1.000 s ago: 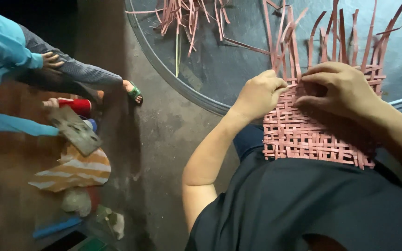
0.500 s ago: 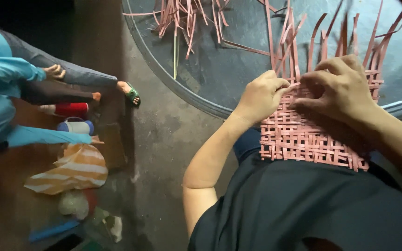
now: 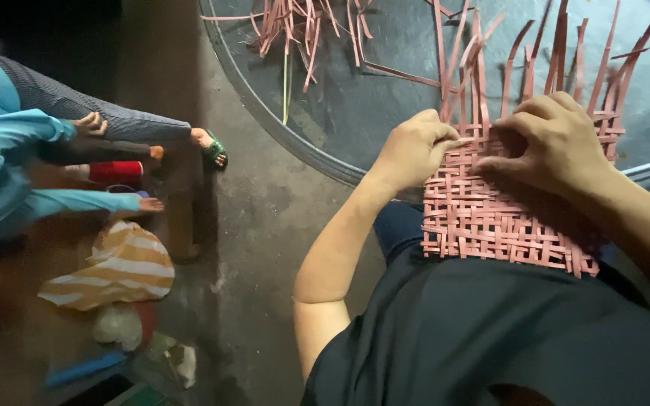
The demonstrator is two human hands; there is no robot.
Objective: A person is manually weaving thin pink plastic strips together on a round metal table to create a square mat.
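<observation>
Your mat [image 3: 490, 218] lies on your lap, its far edge reaching over the rim of the tray [image 3: 287, 135] in front of you. Your left hand [image 3: 413, 148] rests on the mat's left far corner; your right hand [image 3: 551, 143] lies on its far edge, just to the right. Loose strips [image 3: 302, 22] lie in the tray beyond. Another person [image 3: 31, 150] sits well to your left, a cloth [image 3: 114, 267] on the floor just nearer you than their feet.

A single head-worn camera looks steeply down from close above the person's lap, facing forward over the hands, the left hand [image 3: 414, 148] and the right hand [image 3: 551, 140], with the concrete floor [image 3: 265, 225] filling the left side of the view.
</observation>
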